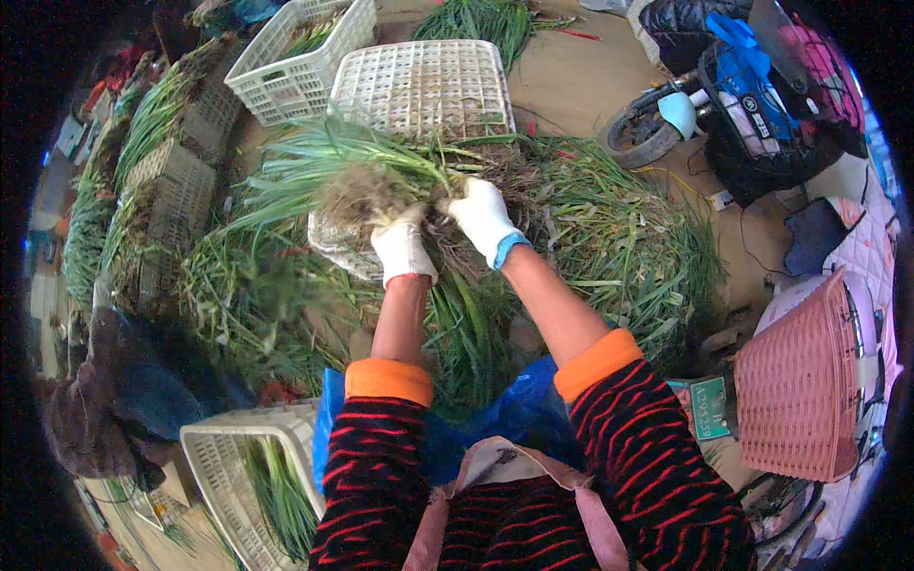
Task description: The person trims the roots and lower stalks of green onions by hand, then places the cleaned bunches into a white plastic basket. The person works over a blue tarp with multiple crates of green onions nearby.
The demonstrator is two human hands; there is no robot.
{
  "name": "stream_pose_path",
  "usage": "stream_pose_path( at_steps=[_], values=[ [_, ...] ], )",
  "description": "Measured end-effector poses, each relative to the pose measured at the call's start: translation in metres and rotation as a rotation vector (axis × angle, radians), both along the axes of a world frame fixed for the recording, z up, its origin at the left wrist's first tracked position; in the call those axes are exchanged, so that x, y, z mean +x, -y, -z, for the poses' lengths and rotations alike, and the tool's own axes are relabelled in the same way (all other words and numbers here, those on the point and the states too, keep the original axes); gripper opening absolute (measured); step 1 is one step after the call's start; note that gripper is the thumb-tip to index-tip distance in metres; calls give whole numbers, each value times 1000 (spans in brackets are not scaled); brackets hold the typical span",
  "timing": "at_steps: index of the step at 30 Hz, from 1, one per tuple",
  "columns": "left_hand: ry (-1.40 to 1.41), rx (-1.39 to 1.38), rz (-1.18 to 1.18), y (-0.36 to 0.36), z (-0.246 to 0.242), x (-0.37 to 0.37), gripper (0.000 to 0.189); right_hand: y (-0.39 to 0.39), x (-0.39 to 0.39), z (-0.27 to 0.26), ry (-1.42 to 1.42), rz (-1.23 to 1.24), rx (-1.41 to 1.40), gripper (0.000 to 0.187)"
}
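Observation:
My left hand (404, 250), in a white knit glove, grips a bunch of long-leaved, onion-like greens (307, 171) near its root end. The leaves fan out to the left, and the tangled, soil-brown roots (364, 191) are blurred. Close beside it, my right hand (485, 215), in a white glove with a blue cuff, has its fingers closed on the base of some stems. The fingertips of both hands are partly hidden. Beneath the hands, a white plastic crate (335, 246) shows partly, with loose roots and stems over it. More greens (464, 321) lie below, between my forearms.
An overturned white crate (421, 82) and an upright crate (300, 78) stand ahead. Leaf litter (621, 250) is heaped on the right. A tilted crate (250, 457) holds greens at lower left. Bikes with a pink basket (796, 385) and a front wheel (639, 132) flank the right. A person (107, 414) is at left.

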State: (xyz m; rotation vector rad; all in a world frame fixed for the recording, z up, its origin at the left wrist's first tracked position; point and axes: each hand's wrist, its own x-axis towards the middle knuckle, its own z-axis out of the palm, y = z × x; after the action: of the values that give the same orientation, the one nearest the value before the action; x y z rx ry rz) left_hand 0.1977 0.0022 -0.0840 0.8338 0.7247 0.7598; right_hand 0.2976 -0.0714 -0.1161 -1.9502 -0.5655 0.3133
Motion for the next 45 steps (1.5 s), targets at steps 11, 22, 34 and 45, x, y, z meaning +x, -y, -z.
stream_pose_path(
  at_steps=[11,22,34,45],
  values=[
    [-598,1594,598,-79,18,26,36,78,104,-95,-285,301,586,15],
    [-77,629,158,-31,-136,-86,32,105,43,-206,417,-250,49,27],
    [189,81,284,-25,-98,-116,42,48,-14,-215,114,-138,320,32],
    [-64,83,340,-29,-101,-141,25,17,-47,-151,347,-62,392,19]
  ],
)
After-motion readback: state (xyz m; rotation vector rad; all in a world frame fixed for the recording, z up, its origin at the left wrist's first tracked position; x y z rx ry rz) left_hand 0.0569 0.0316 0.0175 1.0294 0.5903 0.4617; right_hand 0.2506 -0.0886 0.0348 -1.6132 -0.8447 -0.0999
